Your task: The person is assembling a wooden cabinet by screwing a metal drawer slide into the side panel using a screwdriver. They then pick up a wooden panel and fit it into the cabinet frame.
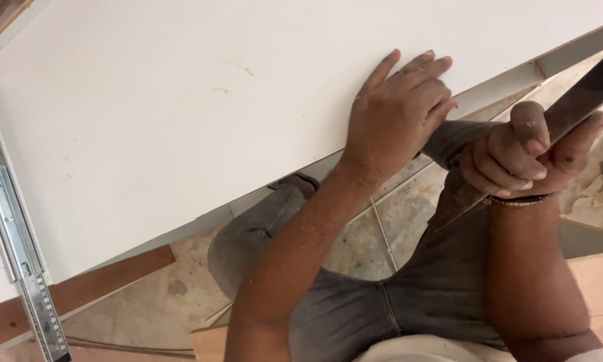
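1. Head view, far left: a metal drawer slide point(10, 228) lies along the white panel point(181, 114).
2. Left hand point(395, 110) presses flat, fingers spread, on the panel's near edge.
3. Right hand point(532, 157), just beside it, grips a flat metal file point(576, 97) slanting up-right; its tip is cut off.

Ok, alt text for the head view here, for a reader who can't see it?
Seen from above, a person's left hand presses flat on the edge of a white board while the right hand grips a long flat metal tool. A metal drawer slide lies at left.
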